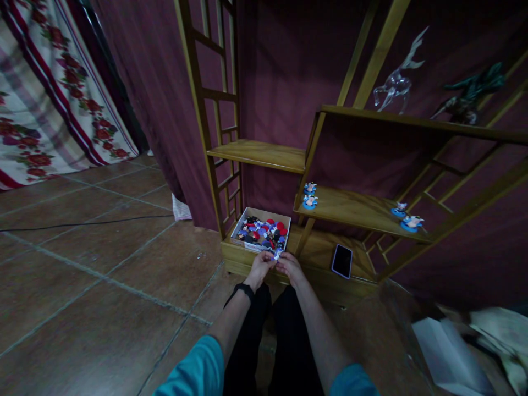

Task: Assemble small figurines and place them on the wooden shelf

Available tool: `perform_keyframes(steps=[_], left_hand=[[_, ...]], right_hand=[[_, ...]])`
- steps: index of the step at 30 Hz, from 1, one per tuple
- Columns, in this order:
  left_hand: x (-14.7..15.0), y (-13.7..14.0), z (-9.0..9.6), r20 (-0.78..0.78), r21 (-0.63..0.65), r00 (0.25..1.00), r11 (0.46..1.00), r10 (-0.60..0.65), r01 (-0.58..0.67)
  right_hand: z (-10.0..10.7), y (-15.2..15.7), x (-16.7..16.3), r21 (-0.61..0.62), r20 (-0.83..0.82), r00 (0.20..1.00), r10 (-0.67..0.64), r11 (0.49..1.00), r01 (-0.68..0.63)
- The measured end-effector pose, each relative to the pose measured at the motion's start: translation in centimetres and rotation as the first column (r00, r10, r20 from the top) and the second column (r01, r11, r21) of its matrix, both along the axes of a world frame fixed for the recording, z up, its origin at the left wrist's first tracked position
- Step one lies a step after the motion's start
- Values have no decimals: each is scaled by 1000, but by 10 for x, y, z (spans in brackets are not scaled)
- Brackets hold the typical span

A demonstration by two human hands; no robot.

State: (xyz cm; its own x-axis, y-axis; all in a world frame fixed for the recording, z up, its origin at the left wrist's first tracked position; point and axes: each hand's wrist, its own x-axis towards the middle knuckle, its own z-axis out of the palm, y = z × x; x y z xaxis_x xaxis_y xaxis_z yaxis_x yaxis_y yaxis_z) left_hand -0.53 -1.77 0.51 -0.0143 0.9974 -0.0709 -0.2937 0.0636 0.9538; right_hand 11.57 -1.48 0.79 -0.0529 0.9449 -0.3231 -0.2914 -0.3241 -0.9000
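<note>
Between my two hands is a small white and purple figurine (278, 253), held in front of the box's near edge. My left hand (262, 265), with a dark band on its wrist, pinches it from the left. From the other side, the fingers of my right hand (290, 266) close on it too. Just beyond them a white cardboard box (246, 243) stands on the bottom shelf, filled with several small red, purple, black and white figurines (264, 228). The held piece's finer details are too small to make out.
Small figurines on blue bases stand on the middle shelf (350, 204), at its left (310, 201) and right (411, 223) ends. A phone (342, 261) lies on the bottom shelf. Higher up are a clear deer ornament (396, 85) and a dark green sculpture (470, 96).
</note>
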Motion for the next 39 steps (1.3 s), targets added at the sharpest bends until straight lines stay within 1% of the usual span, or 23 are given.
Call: perform_keyframes(steps=[6,9,11,16,18,21,24,28,31,36,39], left_hand=[[2,-2,2,-69,48,997,998,35,-32],[2,-2,2,-58,55,995,996,77,-74],[3,-1,1,-20,38,997,997,72,-71],[3,2,-3,53,-28,999,1000,-9,11],[3,3,-4,83,-65,997,998,-3,9],[2,5,-4,116,-132,993,991,24,-8],[1,5,-3,154,-170,987,985,35,-8],[1,4,-1,191,-165,981,986,25,7],[1,4,0,189,-153,982,988,22,7],[0,6,-3,184,-168,980,985,72,-41],[-1,6,-4,197,-177,979,984,54,-19]], right_hand=[[2,-2,1,32,-39,999,22,999,-21],[2,-2,1,39,-43,999,15,999,-13],[0,-1,1,35,-34,999,-1,999,2],[-4,2,0,32,7,997,-78,996,77],[-3,3,0,25,11,995,-96,995,95],[1,2,0,15,-29,997,-72,997,72],[5,0,0,31,-55,997,-57,998,59],[4,0,0,56,-14,996,-88,995,88],[-1,1,0,78,2,998,-64,995,63],[-6,1,2,115,32,998,-54,992,50],[-6,0,2,106,37,999,-26,994,22]])
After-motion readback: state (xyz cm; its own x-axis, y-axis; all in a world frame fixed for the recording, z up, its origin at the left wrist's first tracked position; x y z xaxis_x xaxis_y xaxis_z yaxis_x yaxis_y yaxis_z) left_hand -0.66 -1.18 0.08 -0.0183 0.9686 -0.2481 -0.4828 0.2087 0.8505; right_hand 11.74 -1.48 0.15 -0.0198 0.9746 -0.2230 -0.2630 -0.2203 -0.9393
